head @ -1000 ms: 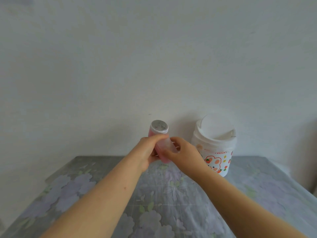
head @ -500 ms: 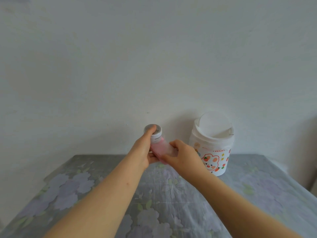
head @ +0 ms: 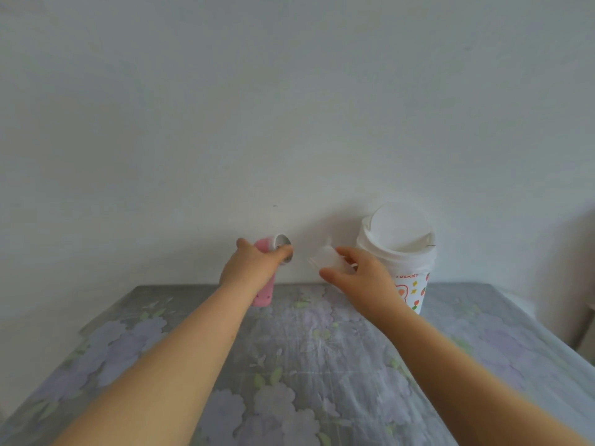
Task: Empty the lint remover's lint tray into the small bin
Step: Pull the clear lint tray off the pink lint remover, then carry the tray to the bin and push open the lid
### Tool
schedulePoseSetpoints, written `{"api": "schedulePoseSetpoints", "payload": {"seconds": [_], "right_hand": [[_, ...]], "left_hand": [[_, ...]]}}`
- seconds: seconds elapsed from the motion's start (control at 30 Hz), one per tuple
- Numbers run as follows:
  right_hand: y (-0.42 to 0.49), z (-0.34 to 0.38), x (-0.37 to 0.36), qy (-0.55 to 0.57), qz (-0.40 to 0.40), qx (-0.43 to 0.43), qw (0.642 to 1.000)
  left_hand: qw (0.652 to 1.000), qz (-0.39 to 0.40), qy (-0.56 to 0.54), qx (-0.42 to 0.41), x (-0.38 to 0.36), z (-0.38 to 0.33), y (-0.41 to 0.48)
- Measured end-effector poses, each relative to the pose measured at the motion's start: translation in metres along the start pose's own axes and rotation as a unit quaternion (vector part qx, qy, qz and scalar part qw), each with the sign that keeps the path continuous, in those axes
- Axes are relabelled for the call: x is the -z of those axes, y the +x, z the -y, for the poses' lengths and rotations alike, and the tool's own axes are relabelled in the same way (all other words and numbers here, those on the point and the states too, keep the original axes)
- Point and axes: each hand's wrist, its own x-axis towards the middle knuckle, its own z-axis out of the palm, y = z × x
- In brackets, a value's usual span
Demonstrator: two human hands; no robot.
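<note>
Left of centre, the pink lint remover [head: 264,286] is gripped by the left hand [head: 252,268], fingers wrapped tight round the body, thumb laid near the shaver head; it's tilted, foot end down near the table [head: 289,365], head end pointing up and toward the right of the frame

Just right of that, a gap, and then the clear lint tray [head: 325,257], already parted from the body. It's pinched in the right hand [head: 360,278], fingers closed narrowly on it. It's see-through and a bit blurred, so which way its open side faces can't be told, nor how much fluff is inside

Further right, directly behind that hand, the small bin [head: 397,252] stands upright against the wall, its white swing lid shut as far as can be seen. So the tray is already the nearer piece, and the bin lies right and slightly up-frame from the fingers. Probably a short carry rightward is needed, plus the flap being pushed in, with some fluff maybe spilled on the way
</note>
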Motion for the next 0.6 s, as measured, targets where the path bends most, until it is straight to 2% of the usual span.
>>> {"api": "schedulePoseSetpoints", "payload": {"seconds": [0.13,0.2,0.37,0.6], "right_hand": [[0.001,-0.007,0.006,0.048,0.002,-0.029,0.998],[0.001,-0.008,0.007,0.062,0.001,-0.030,0.998],[0.002,-0.009,0.013,0.088,0.000,-0.032,0.996],[0.002,-0.007,0.019,0.110,0.007,-0.038,0.993]], "left_hand": [[0.977,-0.030,0.191,-0.091,-0.008,0.009,-0.001],[0.960,-0.016,0.253,-0.116,-0.014,0.012,-0.003],[0.953,0.054,0.285,-0.089,-0.023,0.021,-0.002],[0.926,0.048,0.355,-0.120,-0.028,0.033,0.001]]}}
